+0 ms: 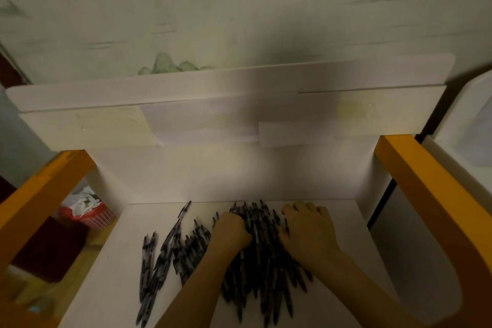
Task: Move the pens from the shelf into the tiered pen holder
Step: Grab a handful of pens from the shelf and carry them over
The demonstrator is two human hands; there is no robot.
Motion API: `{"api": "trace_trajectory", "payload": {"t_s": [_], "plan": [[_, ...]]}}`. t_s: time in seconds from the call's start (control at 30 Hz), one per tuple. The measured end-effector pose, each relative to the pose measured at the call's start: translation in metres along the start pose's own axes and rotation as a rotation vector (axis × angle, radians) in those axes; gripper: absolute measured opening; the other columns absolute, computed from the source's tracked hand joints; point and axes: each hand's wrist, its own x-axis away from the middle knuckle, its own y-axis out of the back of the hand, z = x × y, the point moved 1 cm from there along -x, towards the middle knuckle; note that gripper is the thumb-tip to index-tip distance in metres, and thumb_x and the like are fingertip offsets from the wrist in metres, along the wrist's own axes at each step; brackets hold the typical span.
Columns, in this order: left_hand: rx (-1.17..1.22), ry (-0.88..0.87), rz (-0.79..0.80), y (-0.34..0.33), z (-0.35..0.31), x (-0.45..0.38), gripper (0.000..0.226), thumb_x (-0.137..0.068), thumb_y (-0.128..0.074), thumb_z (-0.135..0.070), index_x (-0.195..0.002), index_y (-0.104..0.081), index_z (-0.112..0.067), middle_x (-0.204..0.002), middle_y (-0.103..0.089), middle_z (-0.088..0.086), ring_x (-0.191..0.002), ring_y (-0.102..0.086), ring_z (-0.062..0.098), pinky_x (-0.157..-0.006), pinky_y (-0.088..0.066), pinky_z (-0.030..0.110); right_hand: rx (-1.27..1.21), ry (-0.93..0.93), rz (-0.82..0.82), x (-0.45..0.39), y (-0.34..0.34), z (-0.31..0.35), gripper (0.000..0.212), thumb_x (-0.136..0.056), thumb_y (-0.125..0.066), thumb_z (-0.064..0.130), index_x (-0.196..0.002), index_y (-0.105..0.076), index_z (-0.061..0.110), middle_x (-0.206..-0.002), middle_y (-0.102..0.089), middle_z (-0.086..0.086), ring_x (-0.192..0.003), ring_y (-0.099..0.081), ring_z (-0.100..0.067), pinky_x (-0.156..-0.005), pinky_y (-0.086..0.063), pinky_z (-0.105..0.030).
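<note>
Gathering step: pens (255, 255) lay heaped on the white shelf (346, 221). Left hand (233, 229) curled around a bunch of pens; right hand (306, 229) lay flat, fingers spread, against the pile. Pen holder not visible. Next likely needs lifting a bundle.

Pens (255, 253) lie heaped on the shelf (346, 224), basket (89, 214) lower left.

A white shelf (346, 234), flanked by orange side rails (415, 176), carries a loose heap of dark pens (255, 261) spread across its middle, with several stray pens (149, 269) lying just apart toward its left side.
</note>
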Motion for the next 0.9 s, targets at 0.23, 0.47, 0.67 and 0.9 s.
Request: {"api": "trace_trajectory", "payload": {"t_s": [0.23,0.47,0.67,0.9], "plan": [[0.002,0.03,0.019,0.002,0.001,0.0,0.042,-0.089,-0.054,-0.021,-0.055,-0.029,-0.019,-0.054,-0.034,-0.004,-0.045,-0.028,0.008,-0.039,-0.023,0.021,-0.029,-0.004,0.066,-0.004,0.006,-0.001,0.02,-0.077,-0.063,0.035,-0.09,-0.068,0.02,-0.088,-0.065,-0.001,-0.082,-0.061,-0.025,-0.074,-0.042,-0.037],[-0.021,0.052,-0.053,0.006,0.0,0.005,0.028,-0.089,-0.053,-0.027,-0.066,-0.041,-0.017,-0.065,-0.046,-0.004,-0.054,-0.044,0.01,-0.051,-0.04,0.022,-0.046,-0.012,0.064,-0.008,0.011,0.002,0.018,-0.073,-0.068,0.031,-0.085,-0.069,0.018,-0.084,-0.066,-0.003,-0.076,-0.061,-0.024,-0.072,-0.046,-0.037],[0.041,-0.022,-0.008,0.015,0.005,0.008,0.029,-0.095,-0.05,-0.026,-0.118,-0.044,-0.007,-0.105,-0.058,0.008,-0.091,-0.059,0.022,-0.074,-0.049,0.032,-0.033,-0.01,0.02,-0.006,0.017,0.005,0.017,-0.068,-0.072,0.031,-0.079,-0.069,0.019,-0.078,-0.066,-0.001,-0.069,-0.061,-0.022,-0.073,-0.05,-0.038],[0.123,-0.127,0.178,0.026,0.014,0.017,0.03,-0.093,-0.049,-0.017,-0.064,-0.042,-0.016,-0.067,-0.047,-0.001,-0.057,-0.044,0.008,-0.053,-0.036,0.021,0.026,-0.003,-0.015,-0.004,0.033,0.014,0.025,-0.056,-0.081,0.031,-0.074,-0.071,0.018,-0.071,-0.066,-0.002,-0.062,-0.062,-0.022,-0.07,-0.054,-0.038]]}}
